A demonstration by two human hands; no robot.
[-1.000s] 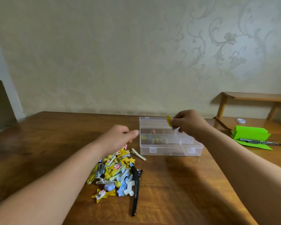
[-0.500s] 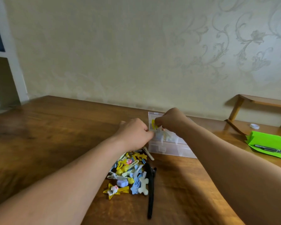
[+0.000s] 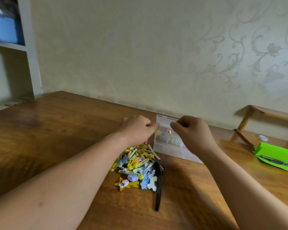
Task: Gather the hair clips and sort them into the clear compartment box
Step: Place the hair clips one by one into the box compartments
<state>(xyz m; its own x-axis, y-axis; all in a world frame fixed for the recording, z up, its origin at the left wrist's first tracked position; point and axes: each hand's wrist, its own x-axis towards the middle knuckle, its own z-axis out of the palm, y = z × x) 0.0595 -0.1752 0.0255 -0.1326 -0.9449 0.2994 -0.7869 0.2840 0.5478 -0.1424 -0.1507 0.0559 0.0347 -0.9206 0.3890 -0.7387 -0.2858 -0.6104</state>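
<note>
Dropped yellow clip [image 3: 158, 132] into box's [image 3: 170, 151] far left compartment, leaving right hand [image 3: 189, 131] curled, seemingly empty above it, left hand [image 3: 136, 128] curled at box edge, contents unclear; means returning to pile [image 3: 136, 163] beside box.

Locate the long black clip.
In the head view, the long black clip lies along the right edge of the clip pile, nearer than the clear box.
</note>
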